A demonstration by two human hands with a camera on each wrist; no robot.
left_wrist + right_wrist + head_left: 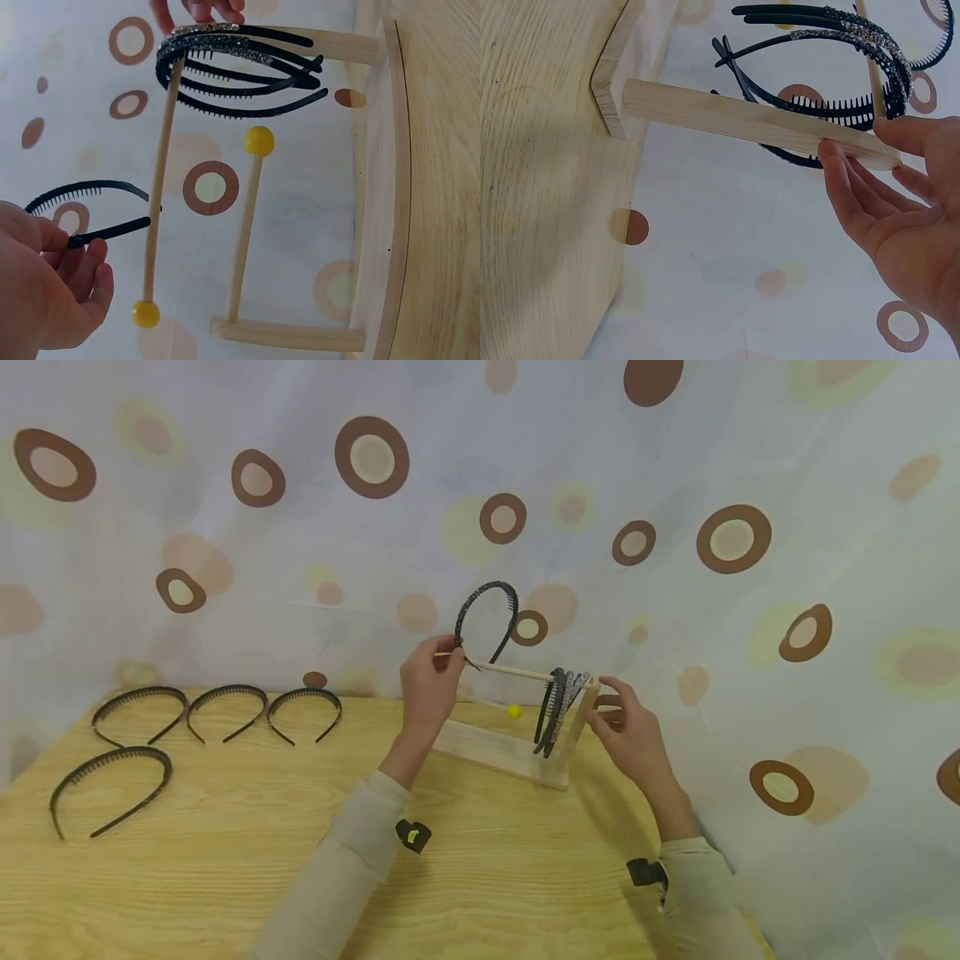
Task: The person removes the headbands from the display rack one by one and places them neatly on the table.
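Observation:
My left hand point(433, 681) pinches one arm of a dark glittery headband point(514, 602) with comb teeth along its inner side. The headband stands upright with its ends at the upper rod point(159, 187) of a wooden rack, near the yellow ball point(145, 314) at the rod's free end. Several headbands point(885, 56), some plain black and some with silver glitter, hang at the rod's other end beside the upright point(742, 120). My right hand point(900, 217) grips the top of that upright between thumb and fingers.
Several black toothed headbands lie at the left of the wooden table point(262, 860), one point(142, 750) in front of the others. The rack's base point(495, 750) rests on the table near its back edge. Below the upper rod is a second rod point(244, 240) with a yellow ball. A patterned curtain point(450, 552) hangs behind.

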